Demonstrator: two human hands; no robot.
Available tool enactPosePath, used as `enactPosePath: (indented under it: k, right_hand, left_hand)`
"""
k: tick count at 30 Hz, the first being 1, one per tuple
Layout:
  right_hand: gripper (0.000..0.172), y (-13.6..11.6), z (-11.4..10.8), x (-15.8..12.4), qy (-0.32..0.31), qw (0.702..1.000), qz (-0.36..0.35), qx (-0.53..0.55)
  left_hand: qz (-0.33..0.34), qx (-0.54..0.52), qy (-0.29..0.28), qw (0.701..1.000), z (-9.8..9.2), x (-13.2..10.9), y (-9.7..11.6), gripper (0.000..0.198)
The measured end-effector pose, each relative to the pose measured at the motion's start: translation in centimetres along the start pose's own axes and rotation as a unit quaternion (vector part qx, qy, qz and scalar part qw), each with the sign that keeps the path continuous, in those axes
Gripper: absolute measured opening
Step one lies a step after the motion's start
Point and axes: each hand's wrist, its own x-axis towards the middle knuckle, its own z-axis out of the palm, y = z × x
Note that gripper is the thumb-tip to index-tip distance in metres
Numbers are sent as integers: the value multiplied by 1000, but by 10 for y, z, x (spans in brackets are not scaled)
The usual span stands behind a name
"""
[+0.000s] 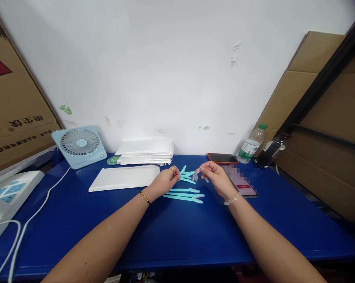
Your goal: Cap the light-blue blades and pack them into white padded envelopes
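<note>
My left hand (166, 180) is closed, thumb and fingers pinched on a slim teal eyebrow razor (183, 169) at the edge of a small pile. Several more teal razors (188, 181) lie crossed beside its fingertips. My right hand (215, 177) pinches a small clear plastic cap (198, 171), just right of that pile. Other translucent caps (194, 177) lie on the table below it. Nearer to me, three teal razors (185, 195) rest side by side, their heads pointing right. Fingers partly hide what each hand grips.
White padded envelopes (145, 147) are stacked by the wall, with a single envelope (124, 177) in front. A blue fan (81, 143) and a power strip (9, 196) stand left. Phones (223, 158), a water bottle (250, 145) and a dark bottle (273, 149) are right on the blue table (177, 236).
</note>
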Motion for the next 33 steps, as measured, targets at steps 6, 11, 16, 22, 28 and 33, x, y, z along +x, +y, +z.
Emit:
enactPosePath:
  k: [6,11,16,22,28,33]
  right_hand:
    - [29,3,10,-3,-28,999,16,12]
    - [31,1,11,-4,-70,997,30,-7]
    - [29,14,-22,8,-3,975,-12,-220]
    - [19,34,-41,15,-10,867,26,-498]
    - [12,28,-31,13,-50,873,40,-483]
    - [15,15,-30,9,-104,947,24,-304]
  left_hand:
    - [2,-35,-1,999,4,0,0,20]
    - [-9,-54,-25,998,8,0,0,21]
    - [29,71,-29,997,7,-2,2,19]
    - [58,247,26,967,8,4,-9,18]
    - [26,269,16,963,8,7,-13,11]
    - [25,249,25,968,3,6,-8,9]
